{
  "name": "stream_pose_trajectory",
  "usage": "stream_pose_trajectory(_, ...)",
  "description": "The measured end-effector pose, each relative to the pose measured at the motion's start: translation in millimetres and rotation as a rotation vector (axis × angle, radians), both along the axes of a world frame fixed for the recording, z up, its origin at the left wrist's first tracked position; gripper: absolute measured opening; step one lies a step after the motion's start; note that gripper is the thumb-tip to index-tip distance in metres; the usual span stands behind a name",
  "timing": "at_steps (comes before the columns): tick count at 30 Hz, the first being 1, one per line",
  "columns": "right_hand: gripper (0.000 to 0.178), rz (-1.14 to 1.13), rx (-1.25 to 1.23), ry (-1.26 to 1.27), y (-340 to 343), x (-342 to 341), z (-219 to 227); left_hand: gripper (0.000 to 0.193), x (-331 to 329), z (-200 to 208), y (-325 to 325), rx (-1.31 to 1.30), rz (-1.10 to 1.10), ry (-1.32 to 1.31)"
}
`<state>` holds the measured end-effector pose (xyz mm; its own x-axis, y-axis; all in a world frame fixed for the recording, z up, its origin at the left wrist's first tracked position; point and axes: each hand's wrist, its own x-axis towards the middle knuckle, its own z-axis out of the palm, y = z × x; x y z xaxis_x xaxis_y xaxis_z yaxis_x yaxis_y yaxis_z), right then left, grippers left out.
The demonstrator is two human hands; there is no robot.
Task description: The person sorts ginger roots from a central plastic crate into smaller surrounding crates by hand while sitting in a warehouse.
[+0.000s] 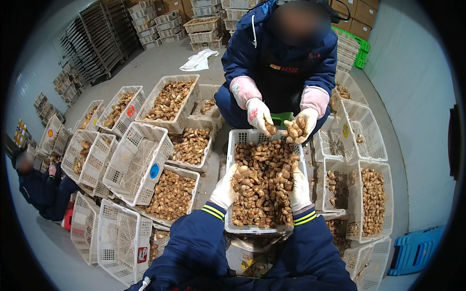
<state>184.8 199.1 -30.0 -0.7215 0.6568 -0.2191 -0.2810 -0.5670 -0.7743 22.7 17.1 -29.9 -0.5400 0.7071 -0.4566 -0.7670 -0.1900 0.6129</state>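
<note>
A white plastic crate [231, 150] stands in front of me, heaped with brown, pale-stemmed mushrooms [262, 194]. My left hand [224, 189], in a white glove, is at the crate's left side with its fingers curled round mushrooms at the edge of the heap. Opposite it, my right hand [300, 190], gloved too, closes on mushrooms along the right side. Some fingertips of both are hidden among the mushrooms. Across the crate, a co-worker's gloved hands [259, 115] hold several mushrooms [296, 129] above the far end.
On my left, crates of mushrooms [170, 194] stand beside an empty, tilted crate [138, 162]. More crates [373, 201] line the right side, near a blue plastic crate [416, 250]. Another person [41, 186] crouches far left. Stacked crates [204, 31] and dark racks [94, 41] stand behind.
</note>
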Motion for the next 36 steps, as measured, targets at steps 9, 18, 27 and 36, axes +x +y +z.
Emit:
stream_pose_trajectory(9,0.046,0.076,0.539,-0.48,10.5,-3.9,-26.5,0.041,-1.8,3.6,-9.2,-0.145,-0.198,0.295)
stream_pose_trajectory(18,0.054,1.122,1.397,-1.09,5.1,2.0,-48.2,0.025,-4.1,1.3,-4.7,-0.122,0.088,0.23)
stream_pose_trajectory(27,0.052,0.852,1.439,-1.039,-3.4,2.0,-37.4,0.036,-3.9,3.0,-0.4,-0.349,-0.33,0.431)
stream_pose_trajectory(36,0.045,0.96,1.029,-0.593,-17.4,0.6,9.8,0.062,6.9,2.5,-2.8,-0.366,-1.022,0.829)
